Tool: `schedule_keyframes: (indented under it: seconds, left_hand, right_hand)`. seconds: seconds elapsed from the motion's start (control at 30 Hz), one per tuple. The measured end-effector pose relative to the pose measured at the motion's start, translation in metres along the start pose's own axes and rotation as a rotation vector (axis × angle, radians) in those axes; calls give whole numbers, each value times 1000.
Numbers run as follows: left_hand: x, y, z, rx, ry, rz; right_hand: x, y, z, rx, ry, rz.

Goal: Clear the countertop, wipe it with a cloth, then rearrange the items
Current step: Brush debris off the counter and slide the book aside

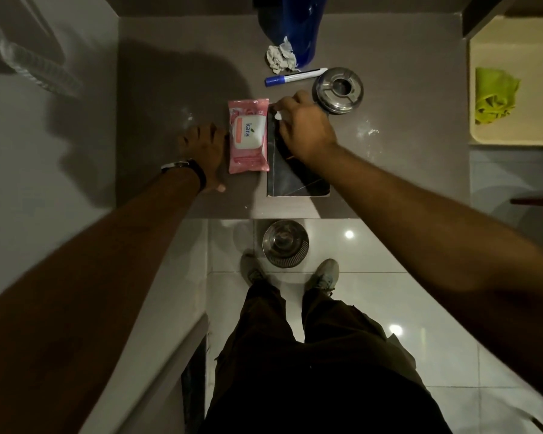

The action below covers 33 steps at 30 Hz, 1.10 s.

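Hands meet mid-frame on the grey worktop (405, 73): left hand (203, 151) lies flat and released beside the pink wipes (248, 136); right hand (304, 123) pinches a white scrap over a dark book (295, 180). Green cloth (494, 95) sits in a tray (514, 32), upper right.

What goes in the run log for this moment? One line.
left hand flat beside wipes pack | right hand pinching white scrap over dark notebook | countertop uncleared

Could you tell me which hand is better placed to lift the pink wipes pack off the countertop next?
Left, probably: the left hand lies flat right beside the wipes pack, while the right hand is busy pinching a small white scrap over the dark notebook.
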<state>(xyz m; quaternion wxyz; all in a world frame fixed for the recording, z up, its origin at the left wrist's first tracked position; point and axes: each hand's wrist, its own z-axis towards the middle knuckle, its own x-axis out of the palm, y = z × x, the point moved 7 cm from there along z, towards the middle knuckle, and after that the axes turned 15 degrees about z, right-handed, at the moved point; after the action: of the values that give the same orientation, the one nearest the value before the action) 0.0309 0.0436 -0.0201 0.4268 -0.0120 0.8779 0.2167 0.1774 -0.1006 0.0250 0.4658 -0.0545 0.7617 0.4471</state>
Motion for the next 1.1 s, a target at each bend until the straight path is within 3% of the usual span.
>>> schedule_keyframes:
  seconds: [0.07, 0.2, 0.3, 0.37, 0.47, 0.53, 0.57, 0.73, 0.9, 1.1]
  left_hand:
    - [0, 1, 0, 8, 3, -4]
    - [0, 3, 1, 8, 23, 2]
    - [1, 3, 4, 13, 1, 16]
    - [1, 3, 7, 19, -7, 41]
    - [3, 3, 11, 12, -9, 62]
    - [4, 2, 12, 15, -7, 65]
    - [5, 2, 13, 21, -6, 67]
    - [3, 4, 13, 32, 15, 52]
    - [2, 4, 14, 35, 2, 86]
    - [3, 6, 11, 28, -34, 49]
  right_hand:
    - [-18, 13, -28, -59, -120, 166]
    - [-51, 46, -126, -346, -432, 429]
    - [-32, 40, -190, -441, -488, 405]
    - [6, 27, -206, -468, -334, 284]
    - [88, -9, -213, -372, 142, -112]
    - [121, -23, -223, -381, 299, -352]
    - [129, -25, -227, -385, 341, -361]
    - [134, 1, -237, -520, 339, -204]
    - [118, 20, -224, -430, 641, -191]
    - [33, 46, -97, -308, 312, -70]
